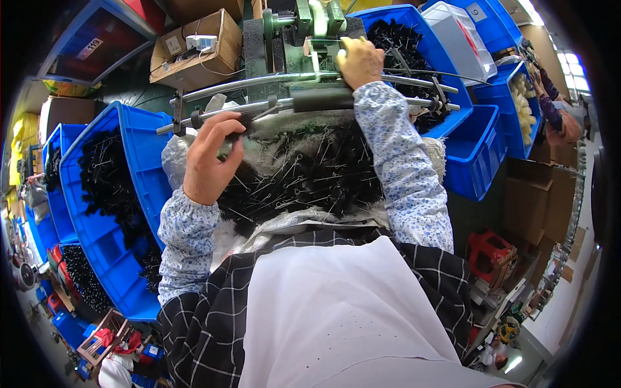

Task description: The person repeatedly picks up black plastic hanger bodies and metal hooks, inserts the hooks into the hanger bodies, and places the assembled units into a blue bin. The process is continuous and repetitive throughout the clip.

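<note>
My left hand [210, 161] is raised over the left end of a metal rail [259, 107]. Its curled fingers are at a small black wire brush [247, 121], whose thin stem points toward the rail; the bristles are blurred. Higher up, my right hand [361, 61] reaches over the rails to the lit middle of a dark metal machine [317, 48]. Its fingers are bent and closed, and what they grip is hidden. Below both hands, a heap of black-bristled wire brushes [304, 171] with looped stems lies on white sacking [291, 223] against my lap.
Blue bins [139, 174] of black brushes stand at my left, and another blue bin [427, 45] is at the right of the machine. A cardboard box [200, 55] holds a small white device. At far right, another person [563, 119] is beside a bin of pale pieces [519, 107].
</note>
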Demonstrator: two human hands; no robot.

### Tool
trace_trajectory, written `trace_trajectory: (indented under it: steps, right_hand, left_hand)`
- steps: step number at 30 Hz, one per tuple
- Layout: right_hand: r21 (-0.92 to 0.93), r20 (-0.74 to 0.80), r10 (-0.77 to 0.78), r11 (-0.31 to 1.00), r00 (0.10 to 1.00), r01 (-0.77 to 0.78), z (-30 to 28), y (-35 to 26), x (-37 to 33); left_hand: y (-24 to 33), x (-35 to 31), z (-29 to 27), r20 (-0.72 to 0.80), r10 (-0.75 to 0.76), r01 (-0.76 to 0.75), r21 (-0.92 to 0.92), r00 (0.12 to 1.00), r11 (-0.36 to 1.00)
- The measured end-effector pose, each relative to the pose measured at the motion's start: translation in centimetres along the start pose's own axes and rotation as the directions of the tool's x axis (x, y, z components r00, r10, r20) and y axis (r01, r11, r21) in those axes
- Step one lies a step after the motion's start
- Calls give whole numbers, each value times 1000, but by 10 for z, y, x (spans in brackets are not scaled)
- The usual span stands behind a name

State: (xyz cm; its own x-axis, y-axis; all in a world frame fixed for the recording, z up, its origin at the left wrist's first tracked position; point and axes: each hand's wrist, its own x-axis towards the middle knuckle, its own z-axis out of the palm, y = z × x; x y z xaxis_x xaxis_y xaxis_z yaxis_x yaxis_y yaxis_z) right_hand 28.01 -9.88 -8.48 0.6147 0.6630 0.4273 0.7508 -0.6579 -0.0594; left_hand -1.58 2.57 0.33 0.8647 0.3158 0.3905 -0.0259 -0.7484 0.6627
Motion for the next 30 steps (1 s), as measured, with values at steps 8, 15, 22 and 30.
trace_trajectory:
  steps: [8, 15, 22, 30]
  right_hand:
    - [-87, 147, 117, 991, 982, -105, -8, 68, 17]
    - [-295, 7, 69, 953, 998, -64, -50, 111, 21]
    - [563, 483, -273, 824, 832, -57, -112, -30, -44]
    - [186, 185, -140, 977, 973, 106, -69, -27, -28]
  left_hand:
    - [-2, -1, 2, 66, -106, 113, -112, 992, 987]
    - [2, 5, 13, 138, -37, 57, -139, 990, 989]
    - [9, 15, 62, 64, -40, 56, -270, 997, 961]
    - [-27, -30, 22, 171, -303, 298, 55, 937, 953]
